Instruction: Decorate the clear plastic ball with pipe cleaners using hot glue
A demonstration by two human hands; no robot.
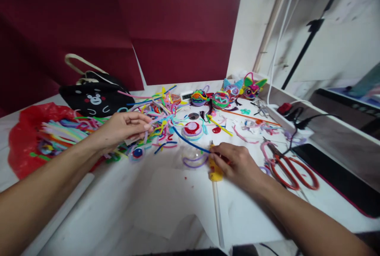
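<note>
Pinching a blue pipe cleaner [190, 142] over a yellow glue gun [214, 171], the right hand [237, 164] has its fingers closed, while the left hand [123, 128] nips strands of the pipe-cleaner pile [160, 118] on the bench [166, 208].

No readable text, label or number, only a cartoon bear face [94, 99] on the black bag [73, 93].

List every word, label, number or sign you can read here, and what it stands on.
No text can be read.
On the black bag: a printed bear face only, no letters.
On the small white device at the back: its face is too small and blurred to read.
</note>
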